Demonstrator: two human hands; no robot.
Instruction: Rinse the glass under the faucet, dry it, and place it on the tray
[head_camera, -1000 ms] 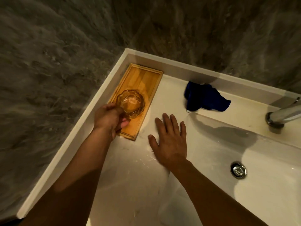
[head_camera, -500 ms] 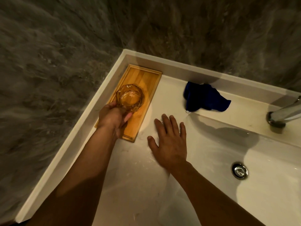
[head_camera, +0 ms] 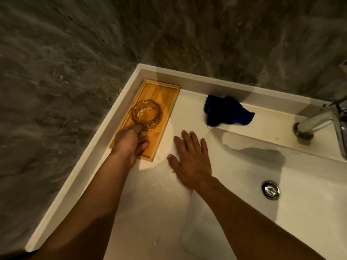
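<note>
A clear faceted glass (head_camera: 147, 114) stands upright on the wooden tray (head_camera: 161, 92), near the tray's middle. My left hand (head_camera: 129, 142) is at the glass's near side, with thumb and fingers still closed on its lower wall. My right hand (head_camera: 190, 158) lies flat, fingers spread, on the white counter just right of the tray and holds nothing. The chrome faucet (head_camera: 319, 121) juts in from the right edge, away from both hands.
A crumpled dark blue cloth (head_camera: 227, 111) lies on the back ledge between tray and faucet. The white sink basin (head_camera: 304, 212) with its chrome drain (head_camera: 270, 189) fills the right. A dark stone wall rises behind and to the left.
My left hand has carried the glass farther along the tray, from its near end toward its middle. My right hand has stayed flat on the counter.
</note>
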